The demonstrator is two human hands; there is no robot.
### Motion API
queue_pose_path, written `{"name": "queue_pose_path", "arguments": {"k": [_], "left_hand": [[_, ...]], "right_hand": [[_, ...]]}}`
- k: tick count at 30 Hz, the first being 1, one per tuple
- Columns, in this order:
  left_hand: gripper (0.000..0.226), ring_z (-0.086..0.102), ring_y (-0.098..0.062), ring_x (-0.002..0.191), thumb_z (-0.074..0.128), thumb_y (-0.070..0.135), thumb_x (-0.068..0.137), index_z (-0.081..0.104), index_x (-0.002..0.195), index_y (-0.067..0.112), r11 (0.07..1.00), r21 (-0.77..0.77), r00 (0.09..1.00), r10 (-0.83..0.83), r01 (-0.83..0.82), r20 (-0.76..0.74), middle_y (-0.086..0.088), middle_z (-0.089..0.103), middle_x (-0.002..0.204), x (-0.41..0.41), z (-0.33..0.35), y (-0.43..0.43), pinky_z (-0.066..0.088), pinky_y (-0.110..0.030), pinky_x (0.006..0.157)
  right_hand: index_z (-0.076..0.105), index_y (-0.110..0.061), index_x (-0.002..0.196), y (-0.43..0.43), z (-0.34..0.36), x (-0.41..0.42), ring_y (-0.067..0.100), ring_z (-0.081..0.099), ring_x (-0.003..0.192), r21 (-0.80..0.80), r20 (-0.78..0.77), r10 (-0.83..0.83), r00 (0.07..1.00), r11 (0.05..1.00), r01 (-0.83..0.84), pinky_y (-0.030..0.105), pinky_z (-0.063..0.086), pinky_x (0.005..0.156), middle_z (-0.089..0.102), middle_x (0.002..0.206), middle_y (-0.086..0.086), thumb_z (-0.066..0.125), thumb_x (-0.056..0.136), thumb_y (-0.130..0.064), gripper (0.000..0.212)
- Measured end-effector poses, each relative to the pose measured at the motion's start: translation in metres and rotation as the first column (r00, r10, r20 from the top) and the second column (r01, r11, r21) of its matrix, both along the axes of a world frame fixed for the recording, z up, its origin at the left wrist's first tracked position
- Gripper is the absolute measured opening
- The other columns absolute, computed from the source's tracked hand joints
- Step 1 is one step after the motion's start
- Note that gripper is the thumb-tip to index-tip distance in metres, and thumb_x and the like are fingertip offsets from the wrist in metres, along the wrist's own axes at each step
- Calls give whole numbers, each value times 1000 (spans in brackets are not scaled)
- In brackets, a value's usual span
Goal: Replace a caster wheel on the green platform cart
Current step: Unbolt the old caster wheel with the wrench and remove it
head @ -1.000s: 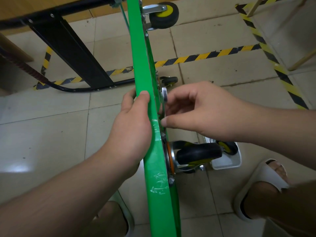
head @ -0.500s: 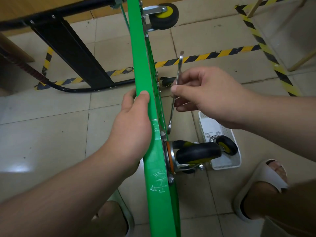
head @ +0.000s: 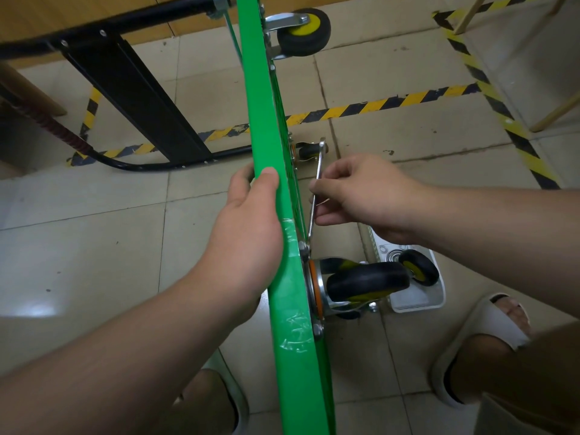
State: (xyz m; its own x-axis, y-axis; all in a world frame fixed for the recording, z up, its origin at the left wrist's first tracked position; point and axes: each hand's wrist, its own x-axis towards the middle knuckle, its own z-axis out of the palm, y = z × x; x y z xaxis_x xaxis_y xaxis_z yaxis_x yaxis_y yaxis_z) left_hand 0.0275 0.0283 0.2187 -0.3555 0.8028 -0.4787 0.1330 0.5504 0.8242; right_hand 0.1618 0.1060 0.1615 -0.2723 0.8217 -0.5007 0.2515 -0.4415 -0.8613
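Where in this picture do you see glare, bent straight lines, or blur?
Head view: soft glare on the floor tile at the left, and shine on the clear tape on the green cart deck. Head view: the wide lens slightly bows the striped floor tape. Head view: the left hand, right hand and wrench look sharp; the forearms near the bottom edge look soft.

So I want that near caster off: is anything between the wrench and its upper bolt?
Nothing visible does. The wrench, pinched in the right hand, reaches down to the bolt on the green platform cart.
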Motion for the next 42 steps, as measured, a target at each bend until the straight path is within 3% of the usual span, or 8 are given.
{"name": "queue_pose_path", "arguments": {"k": [8, 12, 17, 27, 30, 38, 42], "left_hand": [[32, 62, -2, 57, 34, 46, 105, 50, 133, 43, 1000, 21, 999, -6, 7, -45, 7, 63, 89, -2, -3, 1, 44, -19, 43], [33, 65, -14, 72, 35, 47, 105, 50, 133, 44, 1000, 10, 1000, 2, -2, -15, 5, 65, 91, -1, -3, 1, 45, -26, 55], [32, 60, 1, 49, 34, 45, 105, 49, 134, 42, 1000, 18, 999, 2, -1, -37, 3, 63, 87, -2, -3, 1, 40, -14, 34], [33, 66, -14, 79, 34, 48, 105, 48, 135, 46, 1000, 15, 1000, -3, 4, -22, 8, 65, 97, 0, -2, -1, 46, -28, 59], [34, 63, -10, 78, 32, 48, 105, 47, 136, 45, 1000, 14, 998, -20, 21, -54, 10, 63, 95, 0, -1, -1, 41, -25, 55], [33, 64, -11, 79, 34, 48, 105, 48, 134, 46, 1000, 5, 999, -1, 1, -36, 10, 63, 95, 0, 0, 0, 43, -28, 58], [34, 64, -5, 62, 31, 49, 105, 46, 135, 44, 1000, -5, 997, -23, 23, -74, 8, 63, 93, 0, 1, 0, 44, -19, 42]], "right_hand": [[66, -8, 96, -1, -1, -9, 26, 77, 81, 32, -23, 66, 998, 997, -66, 33, 63, 71, 74, 92, 17, 67, 96, -16, 8], [66, -6, 104, -4, 5, -10, 29, 76, 86, 69, -28, 93, 995, 993, -91, 32, 63, 70, 74, 96, 19, 68, 95, -15, 13], [69, -13, 99, -9, 14, -6, 29, 76, 87, 142, -6, 118, 993, 983, -115, 38, 64, 76, 73, 100, 19, 72, 92, -17, 9], [74, -20, 92, -31, 38, 14, 15, 74, 87, 356, 87, 278, 957, 888, -290, 40, 61, 86, 76, 88, 0, 79, 83, -18, 10], [75, -15, 96, -36, 40, 21, 16, 74, 88, 368, 69, 325, 943, 870, -327, 38, 59, 87, 77, 92, 0, 79, 82, -13, 15], [73, -6, 104, -38, 37, 25, 26, 73, 96, 405, 54, 412, 909, 823, -398, 47, 57, 92, 76, 100, 7, 77, 86, -9, 19], [72, -14, 102, -27, 36, 24, 21, 73, 91, 442, 104, 301, 948, 840, -315, 43, 59, 89, 75, 94, 3, 76, 87, -17, 15]]}}
